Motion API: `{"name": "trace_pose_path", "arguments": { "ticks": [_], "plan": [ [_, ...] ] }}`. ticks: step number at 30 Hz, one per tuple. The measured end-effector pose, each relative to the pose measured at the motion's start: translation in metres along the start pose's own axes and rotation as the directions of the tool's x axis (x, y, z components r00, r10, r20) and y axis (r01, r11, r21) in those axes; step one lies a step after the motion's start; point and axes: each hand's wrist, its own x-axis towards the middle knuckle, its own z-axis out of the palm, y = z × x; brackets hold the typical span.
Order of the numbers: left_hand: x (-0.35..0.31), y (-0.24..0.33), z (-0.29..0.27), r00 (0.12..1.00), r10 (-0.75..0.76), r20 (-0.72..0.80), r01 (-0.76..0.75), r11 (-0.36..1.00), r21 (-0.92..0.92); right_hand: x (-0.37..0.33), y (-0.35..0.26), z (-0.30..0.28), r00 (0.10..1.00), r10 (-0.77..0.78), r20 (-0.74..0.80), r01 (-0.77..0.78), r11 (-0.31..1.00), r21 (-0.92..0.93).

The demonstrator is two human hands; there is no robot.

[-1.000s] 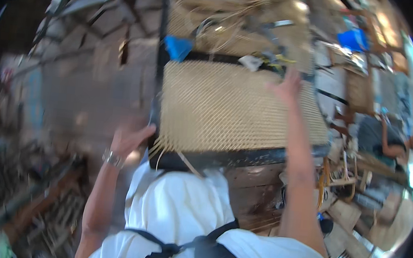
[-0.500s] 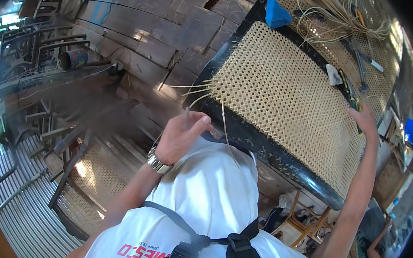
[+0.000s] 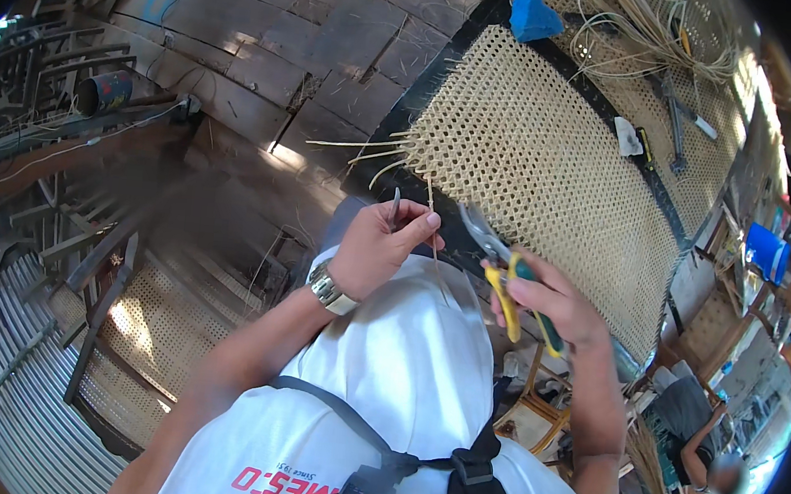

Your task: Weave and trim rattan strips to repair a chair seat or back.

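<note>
Next to the front left corner of the woven cane panel, my left hand pinches a thin cane strand that comes out of the weave. A grey metal tip also sticks up from between its fingers; the rest of that tool is hidden. My right hand grips pruning shears with yellow and green handles. Their metal jaws lie over the panel's dark front rail, a little right of the strand. Several loose cane ends jut out from the panel's left edge.
A blue block lies on the frame's far edge. Beyond it are a coil of cane strands, a hammer and a white lump. Wooden chair frames are stacked left. Another person is at the right.
My right hand has picked up the shears from the panel's right side and brought them left to the front rail. My left hand has moved slightly right and now pinches the strand.
</note>
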Motion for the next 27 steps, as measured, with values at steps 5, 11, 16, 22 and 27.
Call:
{"name": "trace_pose_path", "arguments": {
  "ticks": [5,11,16,22,27],
  "plan": [
    [0.004,-0.009,0.003,0.995,0.099,0.01,-0.1,0.994,0.047,0.034,-0.016,0.016,0.999,-0.036,-0.001,0.036,0.997,-0.065],
    [0.002,-0.008,0.0,0.989,0.135,0.065,-0.135,0.991,-0.004,0.039,-0.025,0.017,0.999,-0.039,0.004,0.039,0.988,-0.151],
    [0.003,-0.01,-0.003,0.987,0.129,0.094,-0.126,0.991,-0.035,0.04,-0.029,0.018,0.999,-0.047,-0.025,0.039,0.965,-0.259],
    [-0.001,-0.007,-0.003,0.99,0.125,0.073,-0.124,0.992,-0.02,0.04,-0.032,0.011,1.0,-0.008,0.021,0.015,0.936,-0.353],
    [-0.025,-0.014,-0.051,0.959,0.169,-0.226,-0.098,0.95,0.296,-0.024,-0.011,-0.03,0.952,-0.276,-0.129,0.143,0.778,-0.612]
  ]
}}
